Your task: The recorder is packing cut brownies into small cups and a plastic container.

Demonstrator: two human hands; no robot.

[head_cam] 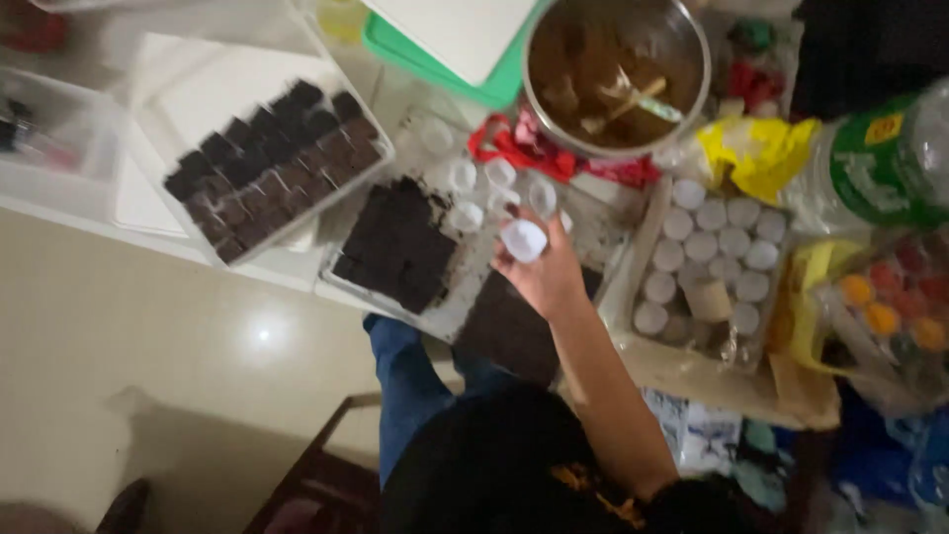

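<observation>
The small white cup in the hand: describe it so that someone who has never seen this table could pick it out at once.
Start at the big metal bowl of brown mixture at the top of the table, then drop straight down past the red wrapper. There a hand reaches in from below and pinches one small white cup at its fingertips. The other white cups lie loose on the tray; this is the only one held.

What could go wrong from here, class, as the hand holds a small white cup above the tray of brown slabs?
1. The white cup sits only at the fingertips of the right hand; it might slip onto the brown slab below.
2. Loose empty cups crowd the tray near the hand, so a sweep of the forearm could knock them over.
3. The tray of brown squares lies close to the table edge and could be nudged off.
</observation>
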